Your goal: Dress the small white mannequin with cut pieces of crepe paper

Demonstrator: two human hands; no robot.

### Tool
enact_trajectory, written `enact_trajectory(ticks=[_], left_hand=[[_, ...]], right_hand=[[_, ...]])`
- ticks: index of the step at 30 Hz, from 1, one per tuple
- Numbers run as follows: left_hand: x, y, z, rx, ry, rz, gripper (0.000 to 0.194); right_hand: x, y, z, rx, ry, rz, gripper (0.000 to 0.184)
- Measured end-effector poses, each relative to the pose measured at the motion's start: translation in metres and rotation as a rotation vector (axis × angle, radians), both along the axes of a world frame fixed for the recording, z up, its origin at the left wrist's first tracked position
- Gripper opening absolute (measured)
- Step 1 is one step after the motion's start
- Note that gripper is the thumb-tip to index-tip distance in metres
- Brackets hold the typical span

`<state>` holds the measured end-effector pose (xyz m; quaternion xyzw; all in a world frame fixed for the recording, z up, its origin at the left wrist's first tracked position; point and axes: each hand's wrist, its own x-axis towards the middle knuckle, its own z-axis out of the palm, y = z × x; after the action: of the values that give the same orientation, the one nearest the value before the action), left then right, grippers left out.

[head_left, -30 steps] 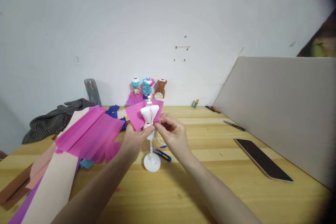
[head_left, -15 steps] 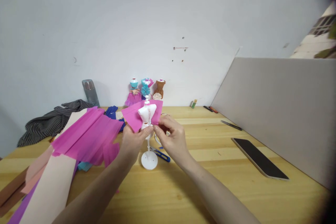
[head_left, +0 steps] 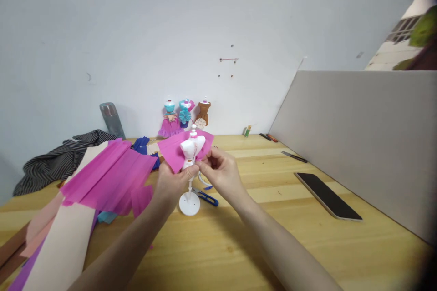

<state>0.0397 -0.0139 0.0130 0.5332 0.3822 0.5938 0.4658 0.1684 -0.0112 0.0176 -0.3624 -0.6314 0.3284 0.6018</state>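
A small white dress form [head_left: 192,147] on a round-based stand is held up between my two hands at the middle of the table. Behind its torso spreads a sheet of pink crepe paper [head_left: 172,149]. My left hand [head_left: 174,181] is closed at the form's waist, thumb on its front and the paper's left lower edge at the fingers. My right hand [head_left: 220,170] pinches at the waist from the other side, by the paper's right edge; its fingertips are partly hidden. Blue-handled snips [head_left: 207,198] lie behind the stand's base.
Pink crepe strips [head_left: 109,177] and cream paper [head_left: 64,241] cover the left side, near a striped cloth [head_left: 64,159] and a flask [head_left: 112,120]. Dressed forms [head_left: 185,113] stand by the wall. Right lie a phone [head_left: 327,195], tweezers [head_left: 294,156] and a grey panel [head_left: 355,141].
The view has shifted slightly, so the background sits a little further left. The form leans slightly more, its base moved left relative to its top. Both hands keep their hold at the waist.
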Motion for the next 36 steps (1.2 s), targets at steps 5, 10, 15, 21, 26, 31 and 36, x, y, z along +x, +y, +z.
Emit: enact_trajectory(ticks=[5,10,15,21,26,31,36], left_hand=[[-0.002,0.0,0.003,0.014,0.019,0.008,0.041],[-0.002,0.001,0.003,-0.01,-0.037,-0.052,0.044],[-0.002,0.003,0.0,-0.015,-0.071,-0.071,0.039],[-0.002,0.005,0.0,-0.031,-0.106,-0.054,0.039],[0.0,0.003,0.001,-0.016,-0.072,-0.038,0.038],[-0.003,0.003,0.001,-0.003,-0.078,-0.057,0.039],[-0.006,0.007,-0.001,0.02,-0.154,-0.157,0.048]], right_hand=[[0.006,0.002,0.006,-0.135,0.052,0.098,0.017],[0.009,0.002,0.009,-0.146,0.036,0.108,0.021],[0.01,0.002,0.01,-0.166,0.02,0.132,0.024],[0.01,-0.001,0.013,-0.186,0.04,0.209,0.024],[0.007,0.0,0.011,-0.144,0.038,0.143,0.022],[0.011,-0.001,0.011,-0.158,0.075,0.211,0.023],[0.014,0.004,0.008,-0.144,0.137,0.221,0.019]])
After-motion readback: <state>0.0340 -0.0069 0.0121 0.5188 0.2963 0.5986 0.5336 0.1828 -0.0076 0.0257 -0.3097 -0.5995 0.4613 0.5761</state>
